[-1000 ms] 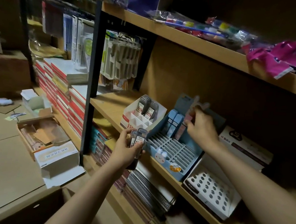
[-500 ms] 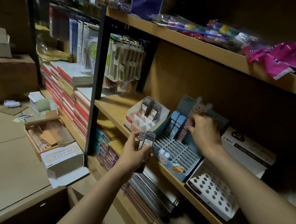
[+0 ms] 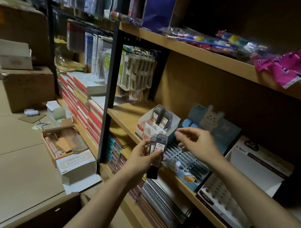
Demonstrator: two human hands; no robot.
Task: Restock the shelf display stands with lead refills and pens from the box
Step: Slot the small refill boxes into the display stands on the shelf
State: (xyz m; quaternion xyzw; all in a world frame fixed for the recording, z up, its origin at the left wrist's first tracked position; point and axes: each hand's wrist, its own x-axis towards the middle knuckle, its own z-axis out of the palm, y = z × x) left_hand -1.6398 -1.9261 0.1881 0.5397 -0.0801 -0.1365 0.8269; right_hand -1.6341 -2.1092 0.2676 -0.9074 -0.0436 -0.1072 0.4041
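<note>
My left hand (image 3: 142, 159) grips a small stack of dark lead refill cases (image 3: 157, 151) upright, in front of the middle shelf. My right hand (image 3: 198, 144) hovers just right of them with loosely spread fingers and holds nothing. Behind it stands a blue rabbit display stand (image 3: 187, 161) with a slotted grid, and a few blue cases (image 3: 186, 122) sit in its back row. Left of that, a white display stand (image 3: 144, 127) holds several grey lead refill cases (image 3: 161, 117). A brown cardboard box (image 3: 48, 216) lies at the bottom edge below my left arm.
A white pen stand (image 3: 228, 209) with round holes sits right of the blue stand. Notebooks are stacked under the wooden shelf (image 3: 124, 115). A black upright post (image 3: 111, 91) divides the shelving. Open cartons (image 3: 64, 142) and a white box (image 3: 76, 163) lie on the floor at left.
My right hand has left the back row of the blue stand and moved down and left toward the cases in my left hand. The view has shifted slightly.
</note>
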